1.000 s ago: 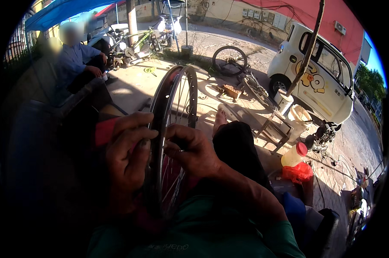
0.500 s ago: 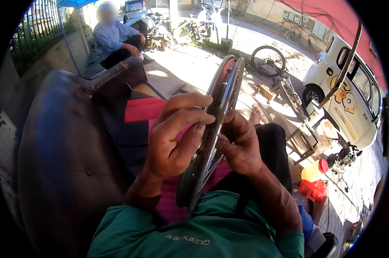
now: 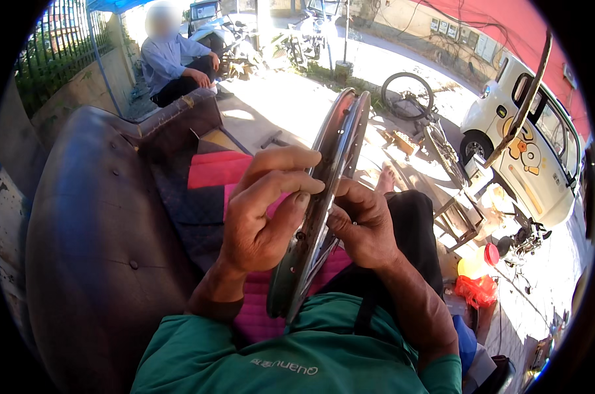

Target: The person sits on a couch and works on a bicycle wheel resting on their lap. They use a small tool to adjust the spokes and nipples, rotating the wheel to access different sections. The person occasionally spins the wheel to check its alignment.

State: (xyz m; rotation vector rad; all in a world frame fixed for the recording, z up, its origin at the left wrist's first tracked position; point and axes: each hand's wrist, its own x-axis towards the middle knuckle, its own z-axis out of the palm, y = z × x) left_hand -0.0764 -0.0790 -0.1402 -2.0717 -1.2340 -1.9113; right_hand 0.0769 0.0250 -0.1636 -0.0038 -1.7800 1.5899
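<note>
A bicycle wheel rim (image 3: 331, 141) stands on edge, slightly tilted, between my hands and above my lap. Its outer channel faces left and shows small holes; thin spokes show at its lower right side. My left hand (image 3: 264, 207) is curled, its index and middle fingertips pressed on the channel and the thumb bent close by. On the rim's other side my right hand (image 3: 363, 223) is closed, thumb and bent fingers pinched together against the inner side. What lies in that pinch is hidden.
I sit on a brown padded sofa (image 3: 107, 249) with a pink cushion (image 3: 264, 302). Ahead left another person (image 3: 176, 69) sits. To the right are an upturned bicycle (image 3: 435, 131), a white van (image 3: 527, 144), a yellow container with a red lid (image 3: 478, 261) and a red plastic bag (image 3: 476, 290).
The view has shifted slightly. My right hand has moved a little left and its fingers have shifted against the rim. My left hand keeps nearly the same pose.
</note>
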